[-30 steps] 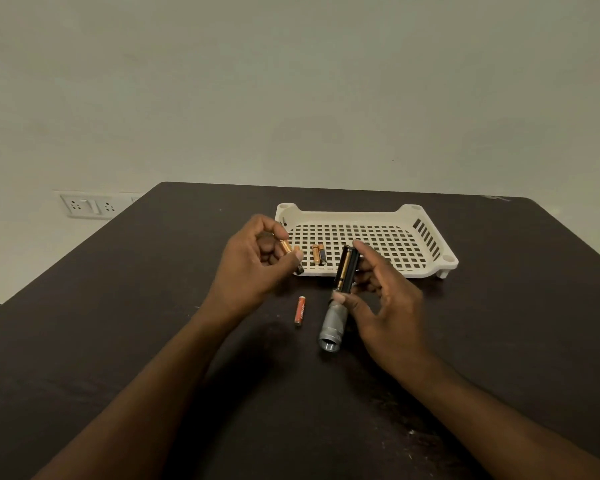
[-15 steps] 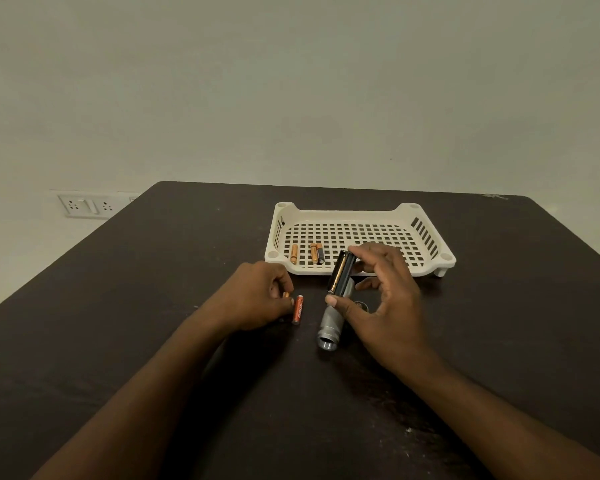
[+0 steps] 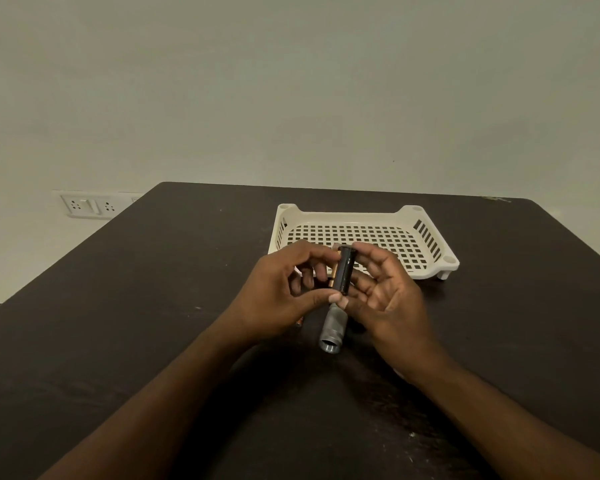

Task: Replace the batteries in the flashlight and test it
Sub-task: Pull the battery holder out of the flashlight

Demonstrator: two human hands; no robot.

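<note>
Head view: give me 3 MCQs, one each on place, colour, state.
1. Where does the flashlight body lie?
A. in the tray
B. on the table, nearer than the tray
C. on the floor

2. What colour is the tray?
A. cream-white
B. blue
C. red

3. What does the right hand do?
A. rests flat on the table
B. hangs idle
C. holds the black battery holder

Key: 1 B, it lies on the dark table on the near side of the tray; 2 A, the slotted plastic is cream-white; 3 C, its fingers and thumb are round the holder.
</note>
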